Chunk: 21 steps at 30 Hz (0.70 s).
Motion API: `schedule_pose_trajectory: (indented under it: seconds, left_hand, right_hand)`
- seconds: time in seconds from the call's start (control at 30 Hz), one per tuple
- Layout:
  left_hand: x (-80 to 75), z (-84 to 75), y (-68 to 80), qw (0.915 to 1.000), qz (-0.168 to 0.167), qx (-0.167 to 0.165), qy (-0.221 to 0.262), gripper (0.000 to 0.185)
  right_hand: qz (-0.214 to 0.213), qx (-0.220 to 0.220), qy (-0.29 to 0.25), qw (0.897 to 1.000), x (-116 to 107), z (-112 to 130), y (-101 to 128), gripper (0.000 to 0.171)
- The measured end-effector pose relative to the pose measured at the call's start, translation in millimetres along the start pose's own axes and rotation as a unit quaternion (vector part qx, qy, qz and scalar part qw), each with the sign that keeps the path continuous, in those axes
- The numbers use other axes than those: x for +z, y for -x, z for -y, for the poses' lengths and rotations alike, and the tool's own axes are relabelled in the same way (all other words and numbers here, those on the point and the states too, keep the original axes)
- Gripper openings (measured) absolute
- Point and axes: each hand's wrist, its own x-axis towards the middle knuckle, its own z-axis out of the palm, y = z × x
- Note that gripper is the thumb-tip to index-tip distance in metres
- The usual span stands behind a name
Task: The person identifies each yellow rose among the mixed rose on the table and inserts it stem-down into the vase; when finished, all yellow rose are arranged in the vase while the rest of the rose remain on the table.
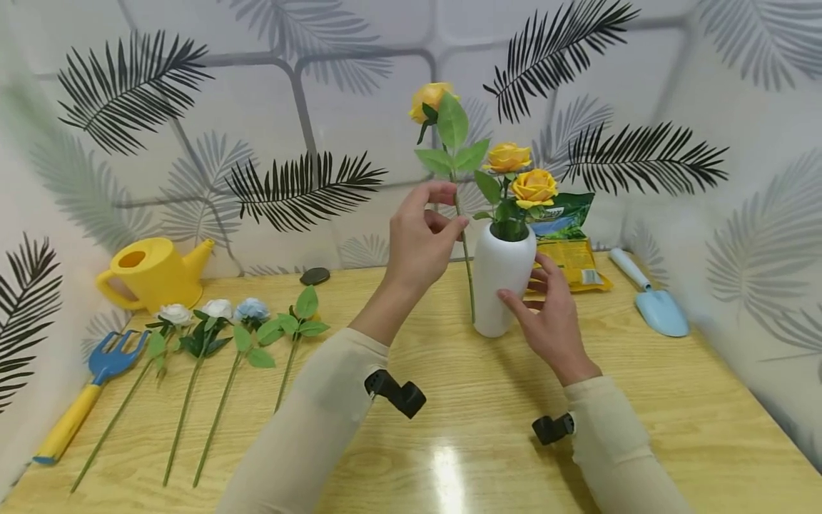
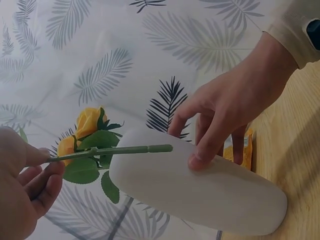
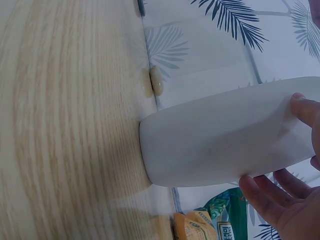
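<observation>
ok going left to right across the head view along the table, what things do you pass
blue and yellow hand rake → yellow plastic watering can → row of pale artificial roses lying flat → small dark pebble → white ceramic vase → green and yellow soil bag → light blue trowel

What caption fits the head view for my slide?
Left hand holds a yellow rose beside the white vase, which the right hand steadies.
</observation>
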Motion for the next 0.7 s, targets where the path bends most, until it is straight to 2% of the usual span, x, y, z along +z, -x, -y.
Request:
schedule_pose_trajectory:
  seconds: [0.23,0.43,0.57,0.7]
  left_hand:
    - [9.5,-6.4,-18.5,0.9992,-0.01,0.04,0.0,0.037]
    - [16.3,-8.0,-35.3,0.9981,-0.024,0.057,-0.002,0.036]
    - [17.8,-5.9,-45.7,0.9962,-0.052,0.069,0.016,0.036]
    - [18.9,-2.8,-52.4,0.9937,-0.083,0.064,0.039,0.037]
  right_hand:
    - [0.004,0.002,0.005,1.0,-1.1,1.3,-0.5,0.078]
    - [0.003,-0.002,0.004,1.0,-0.4,0.6,-0.4,0.077]
    - [0.001,-0.004,0.003,1.0,-0.3,0.2,-0.7,0.077]
    - [0.001,-0.003,0.006,1.0,-0.6,0.2,-0.9,0.078]
